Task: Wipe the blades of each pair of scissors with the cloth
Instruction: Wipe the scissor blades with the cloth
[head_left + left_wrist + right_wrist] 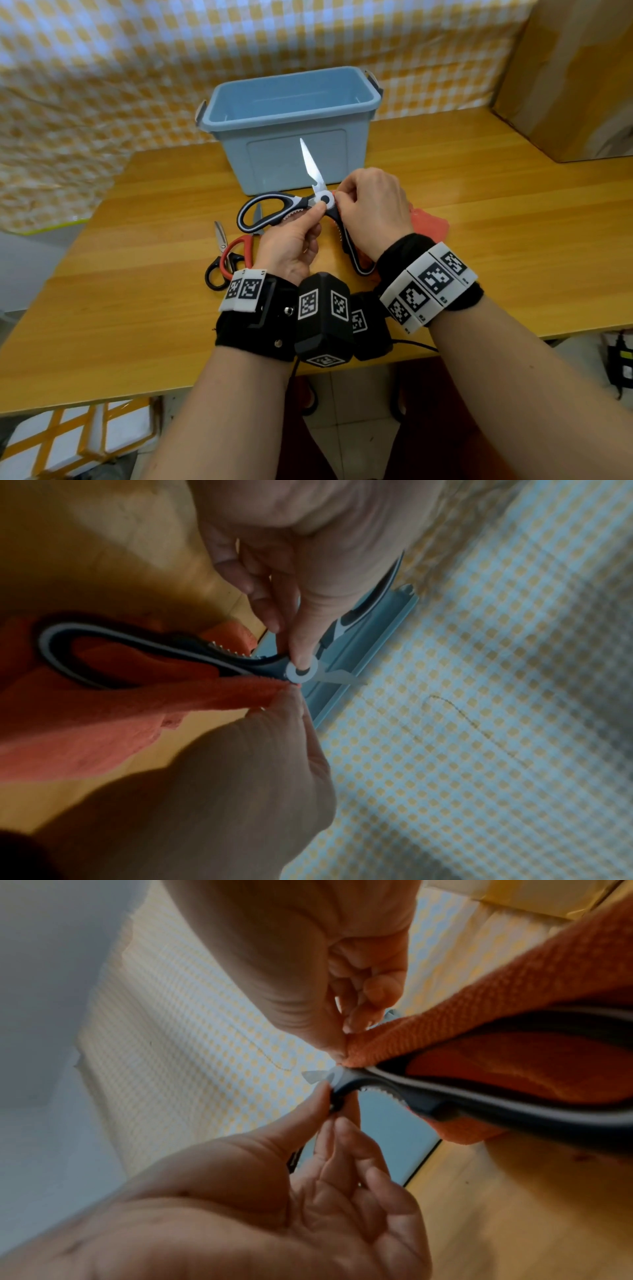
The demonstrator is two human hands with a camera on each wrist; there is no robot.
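Observation:
Large kitchen scissors (pixel 274 209) with black-and-white handles are held wide open above the table, one bare blade (pixel 312 164) pointing up. My left hand (pixel 320 209) pinches them at the round pivot (pixel 301 672), thumb on top. My right hand (pixel 342 198) pinches the orange cloth (pixel 428 222) right beside the pivot; the second blade is hidden under that hand. In the right wrist view the cloth (pixel 479 1015) drapes over the lower handle (pixel 496 1110). Red-handled scissors (pixel 239 245) and black-handled scissors (pixel 219 270) lie on the table to the left.
An open light-blue plastic bin (pixel 291 113) stands just behind the hands on the wooden table (pixel 513 240). A yellow checked cloth (pixel 102 85) hangs behind, and a cardboard box (pixel 575 85) sits at the far right.

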